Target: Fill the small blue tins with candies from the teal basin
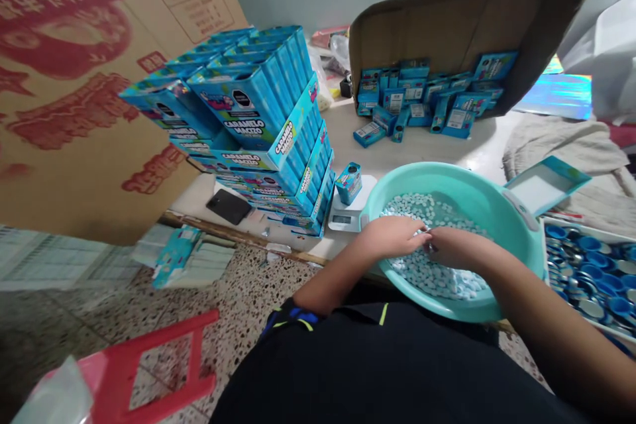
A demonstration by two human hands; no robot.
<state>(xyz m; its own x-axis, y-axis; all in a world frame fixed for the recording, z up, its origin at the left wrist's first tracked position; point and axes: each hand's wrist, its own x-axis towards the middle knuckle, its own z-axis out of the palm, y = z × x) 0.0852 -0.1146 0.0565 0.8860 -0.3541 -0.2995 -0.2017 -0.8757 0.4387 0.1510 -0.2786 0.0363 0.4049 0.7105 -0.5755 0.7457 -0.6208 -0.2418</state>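
Note:
Over a turquoise plastic basin (pixel 517 252) of small pale candies (pixel 417 278), my two hands meet with their fingertips together. My left hand (pixel 397 236) comes in from the left, its fingers closed in a pinch. Curled downward, my right hand (pixel 450 246) touches the left fingertips; its fingers are closed too. A small dark or shiny bit shows between the hands, but I cannot make out what it is. Left of the basin, a small blue candy box (pixel 349 183) stands upright on a white digital scale (pixel 366 191).
Tall stacked blue cartons (pixel 293 165) stand on the left, with a black phone (pixel 228 206) beside them. Behind the basin, a tipped brown carton (pixel 462 26) holds several small blue boxes. A tray of blue caps (pixel 591 278) sits right. A red stool (pixel 149 371) is below left.

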